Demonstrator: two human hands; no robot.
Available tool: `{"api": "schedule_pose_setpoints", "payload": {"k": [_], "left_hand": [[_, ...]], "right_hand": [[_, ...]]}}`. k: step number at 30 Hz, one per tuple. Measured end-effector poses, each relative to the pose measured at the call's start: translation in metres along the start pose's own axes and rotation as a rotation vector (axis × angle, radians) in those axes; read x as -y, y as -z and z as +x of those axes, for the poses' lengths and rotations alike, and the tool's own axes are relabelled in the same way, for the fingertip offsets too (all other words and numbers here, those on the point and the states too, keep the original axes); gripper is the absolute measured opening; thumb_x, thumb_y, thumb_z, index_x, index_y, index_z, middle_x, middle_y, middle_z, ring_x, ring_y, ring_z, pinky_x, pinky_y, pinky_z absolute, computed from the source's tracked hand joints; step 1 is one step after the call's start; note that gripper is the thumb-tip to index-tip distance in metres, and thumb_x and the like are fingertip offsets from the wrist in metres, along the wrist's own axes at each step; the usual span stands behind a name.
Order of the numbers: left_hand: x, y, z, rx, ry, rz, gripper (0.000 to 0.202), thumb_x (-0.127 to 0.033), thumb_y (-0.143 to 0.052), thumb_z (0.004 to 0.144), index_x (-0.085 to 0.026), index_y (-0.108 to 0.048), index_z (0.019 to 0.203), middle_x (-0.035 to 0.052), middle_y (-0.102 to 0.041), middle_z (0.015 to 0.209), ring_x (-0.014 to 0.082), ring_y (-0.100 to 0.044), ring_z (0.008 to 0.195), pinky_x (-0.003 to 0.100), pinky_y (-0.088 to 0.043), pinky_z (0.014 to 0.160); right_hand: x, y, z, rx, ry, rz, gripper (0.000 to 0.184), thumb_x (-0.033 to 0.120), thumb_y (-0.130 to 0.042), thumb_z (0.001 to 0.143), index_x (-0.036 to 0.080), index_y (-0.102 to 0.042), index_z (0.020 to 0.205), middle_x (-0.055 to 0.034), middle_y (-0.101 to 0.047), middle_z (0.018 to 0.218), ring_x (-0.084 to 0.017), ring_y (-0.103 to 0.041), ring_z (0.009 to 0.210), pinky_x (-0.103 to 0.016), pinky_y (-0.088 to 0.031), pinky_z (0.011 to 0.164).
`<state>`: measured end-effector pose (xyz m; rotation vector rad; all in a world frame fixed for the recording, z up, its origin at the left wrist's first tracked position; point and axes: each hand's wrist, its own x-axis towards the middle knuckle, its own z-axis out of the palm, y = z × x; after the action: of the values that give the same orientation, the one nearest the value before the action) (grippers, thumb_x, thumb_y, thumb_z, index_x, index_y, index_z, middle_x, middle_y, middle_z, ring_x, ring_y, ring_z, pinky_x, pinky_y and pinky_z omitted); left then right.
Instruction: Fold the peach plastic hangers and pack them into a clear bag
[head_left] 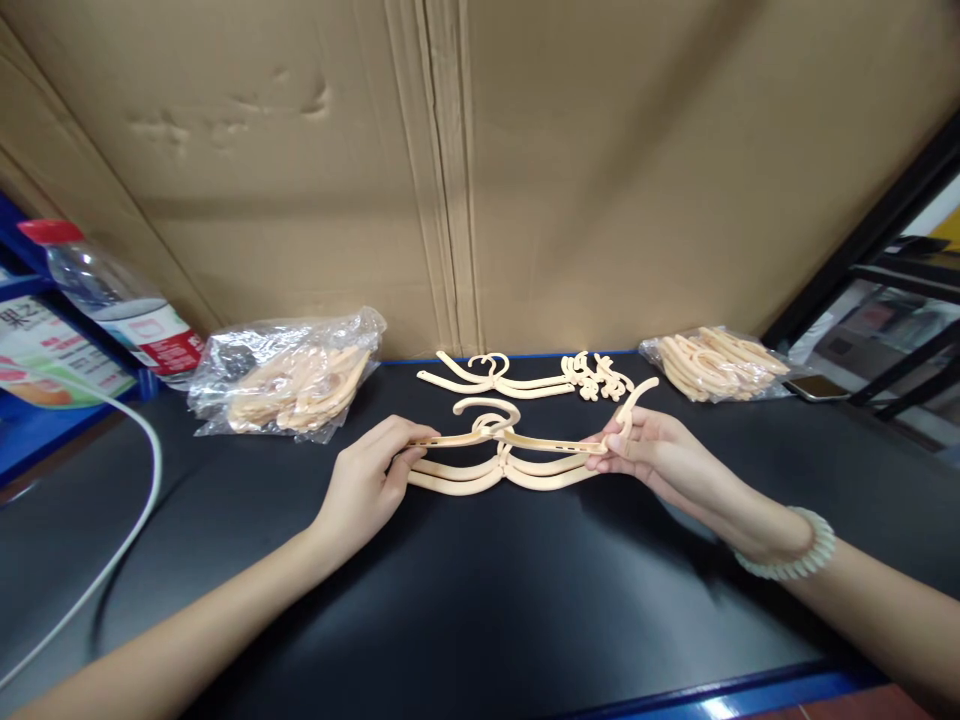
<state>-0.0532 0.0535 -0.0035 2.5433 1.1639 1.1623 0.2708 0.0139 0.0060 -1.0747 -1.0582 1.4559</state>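
A cream plastic clothes hanger (555, 443) is held level above the table, its hook (495, 408) pointing up and away. My left hand (375, 475) is closed round the end of its left arm. At the opposite end, the fingers of my right hand (660, 450) pinch the hanger arm together with a curved cream strip (637, 397) that sticks up to the right. Whether that strip is joined to the arm cannot be made out. Beneath the held hanger lie further cream hangers (469, 486), partly hidden by it.
Behind lie more hangers (525, 384) and a heap of small cream parts (592, 376). Clear bags of cream pieces stand left (300, 385) and right (720, 365), with a phone (817, 388) beyond. A red-capped bottle (127, 300) and white cable (154, 460) are at left; cardboard (600, 180) walls the back.
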Motion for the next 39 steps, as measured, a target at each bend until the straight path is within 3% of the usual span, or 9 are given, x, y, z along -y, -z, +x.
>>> {"api": "schedule_pose_setpoints", "payload": {"k": [11, 25, 31, 35, 37, 39], "left_hand": [[0.002, -0.002, -0.003, -0.012, -0.07, 0.013, 0.019, -0.011, -0.047, 0.094, -0.02, -0.063, 0.1, 0.0024, -0.064, 0.09, 0.0151, -0.062, 0.084, 0.025, -0.05, 0.076], [-0.003, -0.004, -0.005, 0.021, -0.07, 0.015, 0.021, -0.014, -0.044, 0.095, -0.019, -0.062, 0.106, 0.0043, -0.064, 0.092, 0.0153, -0.064, 0.081, 0.024, -0.051, 0.072], [-0.005, 0.002, -0.002, 0.043, -0.035, 0.061, 0.022, -0.018, -0.043, 0.096, -0.019, -0.062, 0.108, 0.0036, -0.066, 0.09, 0.0153, -0.065, 0.077, 0.023, -0.051, 0.069], [-0.004, 0.011, 0.002, 0.073, 0.0, 0.148, 0.023, -0.022, -0.043, 0.095, -0.019, -0.056, 0.114, 0.0035, -0.069, 0.094, 0.0161, -0.067, 0.076, 0.024, -0.052, 0.068], [-0.003, 0.017, 0.004, 0.111, 0.019, 0.19, 0.021, -0.023, -0.042, 0.095, -0.019, -0.055, 0.111, 0.0028, -0.068, 0.09, 0.0164, -0.066, 0.072, 0.025, -0.051, 0.065], [-0.002, 0.023, 0.007, 0.164, 0.013, 0.229, 0.019, -0.024, -0.04, 0.096, -0.019, -0.056, 0.106, 0.0027, -0.066, 0.087, 0.017, -0.065, 0.071, 0.026, -0.05, 0.063]], "right_hand": [[-0.002, -0.005, -0.001, -0.103, 0.105, -0.018, 0.039, 0.037, -0.089, 0.059, 0.018, -0.057, 0.07, -0.0059, -0.073, 0.073, -0.016, -0.069, 0.058, -0.028, -0.059, 0.062], [-0.007, -0.002, 0.004, -0.216, 0.199, -0.044, 0.04, 0.04, -0.089, 0.058, 0.018, -0.059, 0.073, -0.0021, -0.068, 0.061, -0.018, -0.068, 0.056, -0.03, -0.058, 0.06], [-0.006, -0.002, 0.006, -0.174, 0.144, 0.046, 0.038, 0.038, -0.089, 0.06, 0.019, -0.061, 0.076, -0.0013, -0.067, 0.07, -0.017, -0.069, 0.064, -0.03, -0.057, 0.065], [0.002, 0.003, 0.006, -0.112, 0.2, 0.004, 0.026, 0.039, -0.08, 0.073, 0.021, -0.068, 0.086, -0.005, -0.069, 0.099, -0.015, -0.066, 0.077, -0.026, -0.055, 0.064], [0.01, 0.01, 0.007, -0.118, 0.247, -0.044, 0.022, 0.041, -0.078, 0.075, 0.021, -0.071, 0.082, -0.0051, -0.067, 0.106, -0.013, -0.062, 0.075, -0.024, -0.053, 0.061], [0.02, 0.021, 0.009, -0.109, 0.248, -0.102, 0.022, 0.041, -0.08, 0.072, 0.021, -0.072, 0.076, -0.0048, -0.068, 0.101, -0.011, -0.057, 0.065, -0.026, -0.052, 0.057]]}}
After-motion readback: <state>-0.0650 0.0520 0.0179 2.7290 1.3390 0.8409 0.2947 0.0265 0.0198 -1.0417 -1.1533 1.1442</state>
